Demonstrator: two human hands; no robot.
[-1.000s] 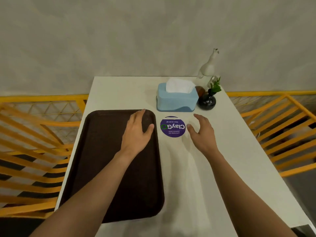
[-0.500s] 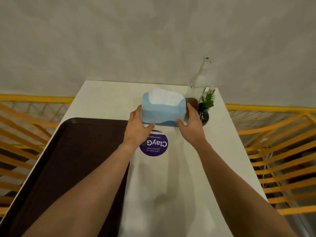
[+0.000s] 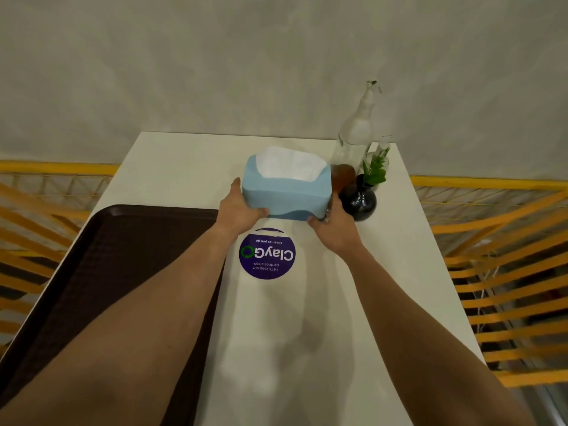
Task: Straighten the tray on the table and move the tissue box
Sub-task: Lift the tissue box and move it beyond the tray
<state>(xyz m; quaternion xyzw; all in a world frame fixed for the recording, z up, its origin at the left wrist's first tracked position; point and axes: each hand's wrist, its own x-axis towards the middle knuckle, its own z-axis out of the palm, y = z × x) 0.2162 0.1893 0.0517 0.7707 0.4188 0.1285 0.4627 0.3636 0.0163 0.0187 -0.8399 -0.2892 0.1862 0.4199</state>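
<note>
Your left hand (image 3: 238,210) and right hand (image 3: 333,227) clamp the pale blue rectangular tissue box (image 3: 285,192) by its ends, fingers wrapped around it, ready to carry it away from the white table's (image 3: 184,170) far edge

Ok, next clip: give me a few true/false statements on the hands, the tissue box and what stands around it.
1. Both hands grip the tissue box: left hand at its left end, right hand at its right end. True.
2. The tray lies right of the purple sticker. False: it lies left of it.
3. A dark round vase with a green sprig stands right of the box. True.
4. The box has no tissue showing. False: white tissue sticks out on top.
5. A clear glass bottle stands behind the vase. True.
</note>
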